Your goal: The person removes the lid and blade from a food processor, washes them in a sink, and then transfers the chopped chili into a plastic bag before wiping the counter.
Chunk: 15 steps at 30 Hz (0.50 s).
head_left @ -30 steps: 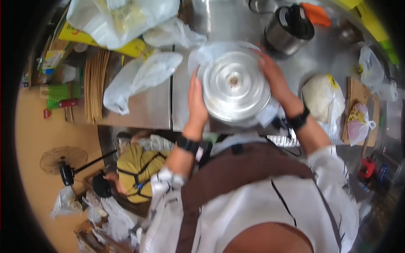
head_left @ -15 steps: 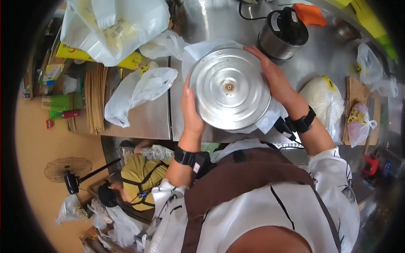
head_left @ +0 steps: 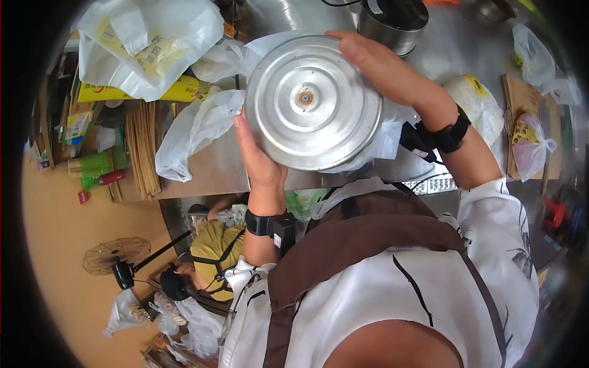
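Centrally, ringed metal disc (head_left: 307, 132) is clasped between left hand (head_left: 261, 165) and right hand (head_left: 386, 70), palms against opposite sides, underside hidden, black-topped vessel (head_left: 394, 21) cropped at top edge.

Looks like a round metal disc (head_left: 319, 126) — silvery, fairly shiny, with concentric rings stepping in toward the middle. Has a little bolt-like piece (head_left: 305, 98) right at the center, with brownish, rusty-looking staining around it. Faces the camera, pretty close to level, over the near part of the steel counter (head_left: 448, 52). Shows crinkly translucent plastic sheeting (head_left: 385, 142) poking out from underneath, upper left and lower right. Can't tell if resting or lifted — bottom's hidden.
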### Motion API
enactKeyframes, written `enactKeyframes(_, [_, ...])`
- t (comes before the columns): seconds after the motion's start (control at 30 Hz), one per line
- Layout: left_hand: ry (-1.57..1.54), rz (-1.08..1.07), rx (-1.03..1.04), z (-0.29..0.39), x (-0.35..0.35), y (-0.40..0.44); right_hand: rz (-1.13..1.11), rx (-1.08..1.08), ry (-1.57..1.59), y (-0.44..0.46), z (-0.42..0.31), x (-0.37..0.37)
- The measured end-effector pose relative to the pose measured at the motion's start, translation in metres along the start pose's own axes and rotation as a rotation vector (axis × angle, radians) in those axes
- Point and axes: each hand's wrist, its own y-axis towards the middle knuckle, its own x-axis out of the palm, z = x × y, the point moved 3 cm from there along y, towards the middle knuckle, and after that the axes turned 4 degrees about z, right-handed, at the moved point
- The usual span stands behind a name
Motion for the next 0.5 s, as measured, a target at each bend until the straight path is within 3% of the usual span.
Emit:
enactKeyframes(0.1, [-0.089, -0.112, 0.081, 0.017, 0.010, -0.004, 0.107, -0.049, 0.067, 0.016, 0.001, -0.008])
enactKeyframes(0.17, [-0.036, 0.048, -0.013, 0.023, 0.006, -0.020, 0.129, -0.025, 0.197, 0.005, 0.000, -0.001])
enactKeyframes(0.3, [-0.045, 0.015, 0.039, 0.039, 0.011, -0.010, 0.087, 0.011, 0.289, 0.015, -0.026, -0.006])
enactKeyframes(0.43, [0.003, -0.021, 0.110, 0.057, 0.017, -0.002, 0.197, -0.187, 0.275, 0.024, -0.028, 0.001])
enactKeyframes(0.47, [0.023, -0.037, 0.099, 0.055, 0.009, 0.000, -0.016, -0.030, 0.406, 0.020, -0.027, 0.000])
enactKeyframes(0.5, [0.038, -0.061, 0.099, 0.056, 0.007, 0.002, 0.059, -0.084, 0.353, 0.015, -0.031, 0.002])
